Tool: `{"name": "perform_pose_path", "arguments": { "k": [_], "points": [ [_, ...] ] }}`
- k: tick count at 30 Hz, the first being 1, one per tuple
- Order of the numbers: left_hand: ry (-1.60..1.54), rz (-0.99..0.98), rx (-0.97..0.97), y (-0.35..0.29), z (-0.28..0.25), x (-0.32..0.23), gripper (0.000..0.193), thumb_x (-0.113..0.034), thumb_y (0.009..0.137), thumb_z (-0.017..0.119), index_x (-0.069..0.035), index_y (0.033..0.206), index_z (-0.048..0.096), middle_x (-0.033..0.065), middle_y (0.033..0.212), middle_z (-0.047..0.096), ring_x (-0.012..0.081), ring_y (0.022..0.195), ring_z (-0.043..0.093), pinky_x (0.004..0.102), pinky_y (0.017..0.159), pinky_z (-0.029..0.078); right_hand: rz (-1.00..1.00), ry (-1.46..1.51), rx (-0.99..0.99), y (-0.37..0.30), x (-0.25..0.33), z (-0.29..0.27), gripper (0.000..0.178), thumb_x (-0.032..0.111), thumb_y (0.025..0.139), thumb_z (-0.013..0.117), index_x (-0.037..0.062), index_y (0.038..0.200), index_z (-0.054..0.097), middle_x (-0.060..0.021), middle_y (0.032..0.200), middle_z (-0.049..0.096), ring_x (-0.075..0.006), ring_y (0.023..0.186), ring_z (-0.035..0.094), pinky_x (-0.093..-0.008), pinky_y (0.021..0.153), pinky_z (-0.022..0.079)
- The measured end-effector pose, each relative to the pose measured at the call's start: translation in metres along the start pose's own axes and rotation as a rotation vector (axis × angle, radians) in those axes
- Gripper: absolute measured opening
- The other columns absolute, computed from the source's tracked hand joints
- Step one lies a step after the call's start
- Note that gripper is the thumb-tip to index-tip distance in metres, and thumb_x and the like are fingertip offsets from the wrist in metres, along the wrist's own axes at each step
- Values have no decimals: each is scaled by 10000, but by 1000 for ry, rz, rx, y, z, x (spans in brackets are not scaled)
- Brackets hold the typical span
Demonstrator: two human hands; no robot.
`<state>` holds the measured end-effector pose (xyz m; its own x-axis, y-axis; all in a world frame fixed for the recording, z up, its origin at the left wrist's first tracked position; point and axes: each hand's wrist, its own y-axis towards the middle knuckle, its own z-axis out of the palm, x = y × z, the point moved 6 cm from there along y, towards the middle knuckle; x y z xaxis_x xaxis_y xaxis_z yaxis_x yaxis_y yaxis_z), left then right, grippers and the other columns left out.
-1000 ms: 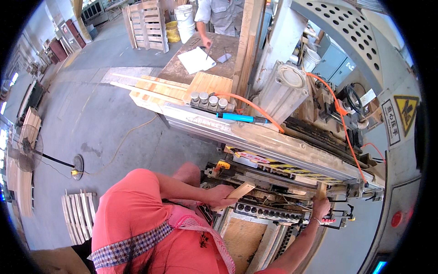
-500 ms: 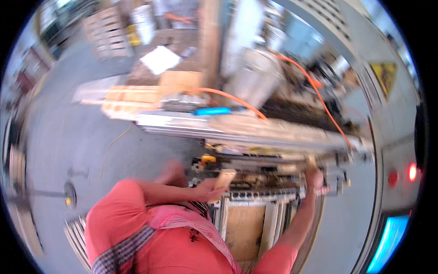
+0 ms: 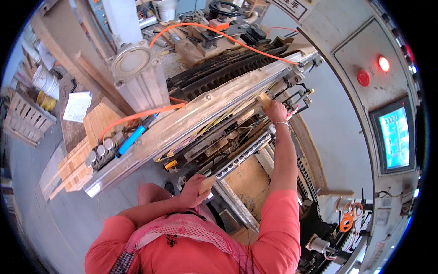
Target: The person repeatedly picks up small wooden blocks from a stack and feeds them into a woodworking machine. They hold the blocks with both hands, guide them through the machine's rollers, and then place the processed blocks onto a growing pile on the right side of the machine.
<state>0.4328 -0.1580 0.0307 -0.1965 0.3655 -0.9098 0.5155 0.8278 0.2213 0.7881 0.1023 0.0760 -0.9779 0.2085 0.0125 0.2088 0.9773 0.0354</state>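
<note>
My left hand (image 3: 190,192) is closed around a short light wood block (image 3: 206,184), low in front of my body at the near left of the machine. Farther off to the right, my right hand (image 3: 275,112) reaches over the machine bed. Its fingers grip another small wood block (image 3: 263,100) beside the long beam (image 3: 205,102). Between the hands runs a metal rail with a row of round holes (image 3: 242,157). Below it lies a sawdust-covered board (image 3: 246,182) in a metal frame.
An orange air hose (image 3: 191,25) arches over the machine past a large metal cylinder (image 3: 139,73). A blue handle-like object (image 3: 130,141) lies on the beam's left end. At right stands a control cabinet with a lit screen (image 3: 394,137) and a red button (image 3: 363,78). Stacked wood (image 3: 75,166) sits at left.
The view has swung to the right, so the machine now slants across it and more of the control cabinet shows. Each hand still holds its wood block.
</note>
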Motion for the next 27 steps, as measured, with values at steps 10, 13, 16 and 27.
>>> {"name": "perform_pose_path", "arguments": {
  "k": [10, 13, 16, 27],
  "points": [
    [-161, -190, -5, 6, 4, 0, 379, -134, 802, 593, 14, 1139, 504, 201, 1155, 516, 347, 1074, 500, 373, 894, 418, -12, -48, 38, 7, -5, 14, 401, 387, 678, 662, 67, 910, 602, -163, 882, 642, -328, 875, 617, -428, 742, 502],
    [-122, -161, 12, 9, 5, 1, 325, -137, 807, 583, 18, 1085, 522, 211, 1120, 521, 365, 1018, 515, 388, 855, 428, 2, -17, 51, 9, -9, 16, 440, 408, 660, 687, 52, 907, 609, -163, 900, 636, -322, 886, 608, -415, 765, 490],
    [-120, -163, -10, 11, 3, -2, 257, -137, 806, 573, 12, 1013, 544, 216, 1059, 534, 379, 957, 522, 403, 811, 433, 18, -2, 59, 9, -8, 17, 430, 403, 665, 682, 51, 902, 610, -160, 891, 639, -322, 874, 611, -417, 758, 491],
    [24, -207, -43, 4, 3, 1, 272, -180, 814, 565, 22, 996, 562, 222, 970, 556, 393, 876, 548, 412, 742, 454, -38, 23, 38, 5, -3, 7, 413, 399, 686, 676, 47, 896, 628, -159, 875, 646, -328, 857, 622, -415, 750, 501]
  ]
}}
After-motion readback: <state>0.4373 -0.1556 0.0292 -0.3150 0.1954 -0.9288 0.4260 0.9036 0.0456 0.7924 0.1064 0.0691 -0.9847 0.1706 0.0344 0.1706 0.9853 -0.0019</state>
